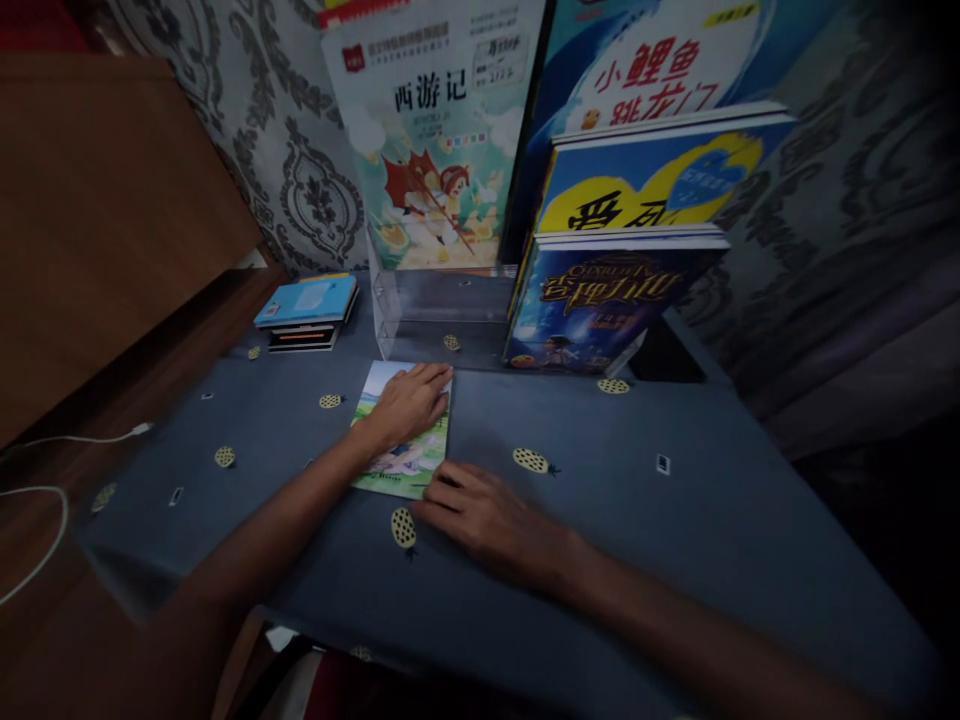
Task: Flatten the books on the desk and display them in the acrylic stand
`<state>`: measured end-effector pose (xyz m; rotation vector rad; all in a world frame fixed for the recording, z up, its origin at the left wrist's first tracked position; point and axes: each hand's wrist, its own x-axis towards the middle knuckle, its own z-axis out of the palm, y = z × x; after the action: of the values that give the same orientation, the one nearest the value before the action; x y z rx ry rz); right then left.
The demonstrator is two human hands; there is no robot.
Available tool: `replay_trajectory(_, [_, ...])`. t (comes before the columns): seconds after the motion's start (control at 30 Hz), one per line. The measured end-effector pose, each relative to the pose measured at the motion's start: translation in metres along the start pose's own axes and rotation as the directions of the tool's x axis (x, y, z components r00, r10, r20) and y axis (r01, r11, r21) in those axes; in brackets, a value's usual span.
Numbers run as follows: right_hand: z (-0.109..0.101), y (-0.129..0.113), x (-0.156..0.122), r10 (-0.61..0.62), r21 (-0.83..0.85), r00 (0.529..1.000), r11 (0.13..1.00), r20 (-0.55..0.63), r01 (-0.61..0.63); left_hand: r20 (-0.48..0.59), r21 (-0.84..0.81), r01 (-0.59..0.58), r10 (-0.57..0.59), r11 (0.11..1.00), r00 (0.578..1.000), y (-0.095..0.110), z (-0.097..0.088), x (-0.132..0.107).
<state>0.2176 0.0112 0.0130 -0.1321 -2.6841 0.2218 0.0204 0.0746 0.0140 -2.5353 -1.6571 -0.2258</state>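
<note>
A thin picture book [397, 462] with a green and pale-blue cover lies flat on the tablecloth. My left hand [409, 402] rests across its upper part, palm down and fingers stretched out. At the book's lower right corner is my right hand [487, 515], its fingers bent and closed on that corner; the fingertips are partly hidden. Just behind the book stands a clear acrylic book rack [386, 300]. Its front right tier holds a dark blue book [577, 310], with a blue and yellow book [652, 175] behind it.
A small stack of books [307, 305] sits at the table's back left. Upright at the rack's rear are a pale green book [442, 130] and a blue-and-white book [645, 70]. A white cable [90, 438] and a wooden cabinet [112, 220] are on the left.
</note>
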Motion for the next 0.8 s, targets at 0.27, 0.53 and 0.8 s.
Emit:
replay_trajectory(0.27, [-0.0022,0.0068,-0.0032,-0.003,0.019,1.000,1.000,0.031,0.003,-0.043,0.025,0.040,-0.038,0.999,0.998,-0.0016,0.0059,0.0003])
replay_trajectory(0.53, [0.0013,0.0080,-0.0032,0.002,0.050,0.999,0.999,0.040,-0.004,-0.075,-0.006,-0.001,0.001,1.000,0.997,-0.0046,0.0049,-0.0010])
replay_trajectory(0.8, [0.0014,0.0071,-0.0034,0.008,0.034,0.999,0.999,0.047,-0.010,-0.026,-0.054,0.005,-0.007,0.999,1.000,-0.0089,0.0028,-0.0057])
